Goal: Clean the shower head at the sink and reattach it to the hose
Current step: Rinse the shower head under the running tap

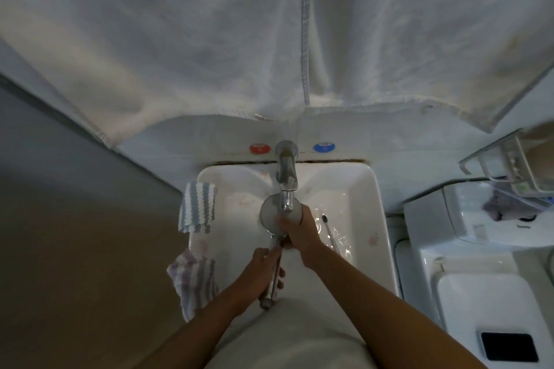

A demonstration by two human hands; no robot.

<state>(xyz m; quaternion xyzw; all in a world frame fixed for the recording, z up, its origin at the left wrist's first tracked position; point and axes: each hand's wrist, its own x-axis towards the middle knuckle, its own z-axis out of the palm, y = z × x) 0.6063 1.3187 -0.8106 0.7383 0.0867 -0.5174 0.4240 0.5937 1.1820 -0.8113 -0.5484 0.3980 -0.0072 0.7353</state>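
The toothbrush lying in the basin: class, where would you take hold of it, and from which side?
Grip the toothbrush by its long thin handle, nearer the person, not the dark bristle end. Come from above on the right: it lies flat in the wet sink, right of the right hand on the shower head.
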